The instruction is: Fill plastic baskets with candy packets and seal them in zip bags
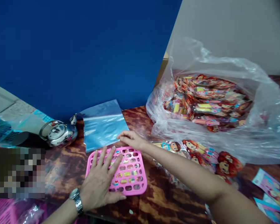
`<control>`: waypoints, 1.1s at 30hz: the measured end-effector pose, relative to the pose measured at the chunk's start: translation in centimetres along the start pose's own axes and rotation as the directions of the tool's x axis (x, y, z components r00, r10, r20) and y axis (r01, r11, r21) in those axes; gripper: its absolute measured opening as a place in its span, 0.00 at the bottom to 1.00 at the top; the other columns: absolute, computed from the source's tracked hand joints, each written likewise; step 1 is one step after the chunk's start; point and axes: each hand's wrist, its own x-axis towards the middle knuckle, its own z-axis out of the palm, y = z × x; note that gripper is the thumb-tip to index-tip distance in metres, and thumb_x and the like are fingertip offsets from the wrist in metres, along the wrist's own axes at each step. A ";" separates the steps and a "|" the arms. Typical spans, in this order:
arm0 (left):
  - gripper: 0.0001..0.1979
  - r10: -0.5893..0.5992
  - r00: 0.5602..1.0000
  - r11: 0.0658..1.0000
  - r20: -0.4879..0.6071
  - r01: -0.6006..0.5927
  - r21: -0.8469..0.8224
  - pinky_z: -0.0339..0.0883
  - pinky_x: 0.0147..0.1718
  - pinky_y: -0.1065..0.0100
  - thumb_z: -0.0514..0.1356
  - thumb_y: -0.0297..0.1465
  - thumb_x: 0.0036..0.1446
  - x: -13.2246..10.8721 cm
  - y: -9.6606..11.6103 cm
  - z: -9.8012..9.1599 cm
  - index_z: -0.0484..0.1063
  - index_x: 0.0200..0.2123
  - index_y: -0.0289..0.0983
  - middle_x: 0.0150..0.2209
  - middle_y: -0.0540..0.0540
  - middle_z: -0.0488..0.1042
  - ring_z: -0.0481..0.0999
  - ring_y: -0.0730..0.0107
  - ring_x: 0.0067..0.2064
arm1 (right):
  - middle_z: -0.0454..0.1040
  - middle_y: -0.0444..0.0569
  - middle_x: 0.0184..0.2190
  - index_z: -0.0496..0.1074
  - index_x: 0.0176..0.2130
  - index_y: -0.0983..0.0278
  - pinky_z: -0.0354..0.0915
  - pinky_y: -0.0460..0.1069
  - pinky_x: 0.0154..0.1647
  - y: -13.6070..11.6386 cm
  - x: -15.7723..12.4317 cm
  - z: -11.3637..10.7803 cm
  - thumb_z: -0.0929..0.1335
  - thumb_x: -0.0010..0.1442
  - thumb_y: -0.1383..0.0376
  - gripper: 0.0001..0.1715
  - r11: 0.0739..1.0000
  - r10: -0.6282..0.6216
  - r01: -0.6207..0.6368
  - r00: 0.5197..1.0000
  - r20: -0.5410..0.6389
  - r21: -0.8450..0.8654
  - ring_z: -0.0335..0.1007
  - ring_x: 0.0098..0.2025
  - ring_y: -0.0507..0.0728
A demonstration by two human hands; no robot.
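The head camera looks forward and steeply down, close over the table (158, 199).

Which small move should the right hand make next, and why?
Probably pinch the flat plastic bags near their right corner: the right hand is at that corner, while the left hand rests on the pink basket.

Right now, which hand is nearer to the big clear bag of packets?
Right. Your right hand is left of the big clear bag; your left hand lies farther left, on the pink grid.
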 end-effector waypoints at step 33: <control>0.47 0.030 0.999 0.999 0.013 -0.029 -0.043 0.35 0.54 0.33 0.51 0.59 0.48 -0.2 0.0 0.3 0.41 0.65 0.41 0.67 0.36 0.36 0.35 0.31 0.64 | 0.52 0.66 0.62 0.55 0.62 0.66 0.44 0.67 0.60 -1.4 -13.0 4.6 0.62 0.60 0.49 0.38 0.401 -0.353 0.422 0.890 0.288 -0.813 0.37 0.66 0.68</control>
